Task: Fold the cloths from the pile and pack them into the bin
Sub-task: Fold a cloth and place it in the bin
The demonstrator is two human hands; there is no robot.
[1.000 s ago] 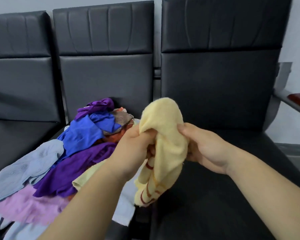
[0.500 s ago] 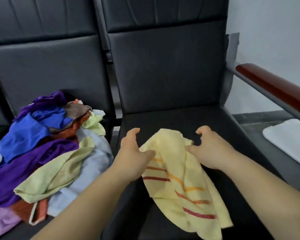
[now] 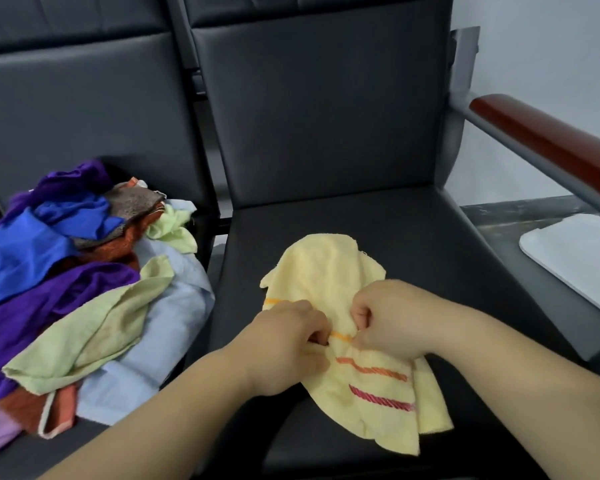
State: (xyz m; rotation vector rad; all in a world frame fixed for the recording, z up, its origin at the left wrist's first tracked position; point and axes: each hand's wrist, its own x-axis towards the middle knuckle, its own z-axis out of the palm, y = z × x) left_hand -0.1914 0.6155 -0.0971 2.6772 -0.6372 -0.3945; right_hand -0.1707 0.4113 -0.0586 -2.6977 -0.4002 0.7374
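A yellow cloth (image 3: 329,268) with orange and red stripes lies crumpled on the black seat (image 3: 413,230) in front of me. My left hand (image 3: 284,344) pinches the cloth near its middle, fingers curled on the fabric. Just to the right, my right hand (image 3: 392,323) grips the same cloth with curled fingers. The pile of cloths (image 3: 66,289) covers the seat to the left: blue, purple, pale green, light blue, rust and pink pieces. At the right edge, below the armrest, shows a white rounded thing (image 3: 575,258), perhaps the bin; only a corner shows.
A dark red armrest (image 3: 548,140) on a grey metal frame runs along the right of the seat. Black padded backrests (image 3: 326,109) stand behind both seats. A narrow gap separates the two seats. Grey floor lies beyond the armrest.
The view has dropped and turned right. The yellow cloth came down from mid-air onto the seat, and both hands have closed in together on its middle.
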